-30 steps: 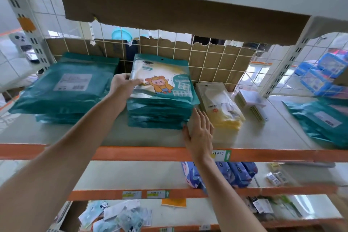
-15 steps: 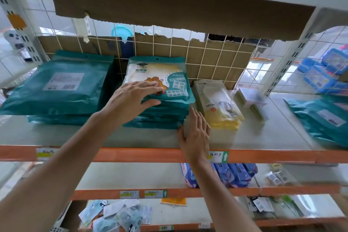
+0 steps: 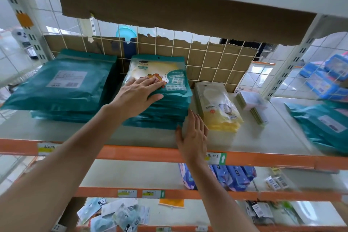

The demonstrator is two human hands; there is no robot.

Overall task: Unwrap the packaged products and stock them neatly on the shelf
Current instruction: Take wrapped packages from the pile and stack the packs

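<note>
Stack of teal packets (image 3: 162,113), cartoon label on top, sits mid-way along the grey shelf (image 3: 113,133), back edge near the wire grid (image 3: 216,58). Left hand (image 3: 139,96) lies flat on the top packet, fingers (image 3: 148,83) straight, gripping nothing. Right hand (image 3: 192,135) open at the stack's front right corner, fingers straight. Yellow packets (image 3: 220,111) just right; larger teal stack (image 3: 62,88) left.

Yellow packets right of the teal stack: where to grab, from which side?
Probably the near short end, pinched top and bottom, coming from the shelf front. The yellow packets lie flat with the long side running front to back, and the teal stack sits close on their left, so the front is open.
</note>
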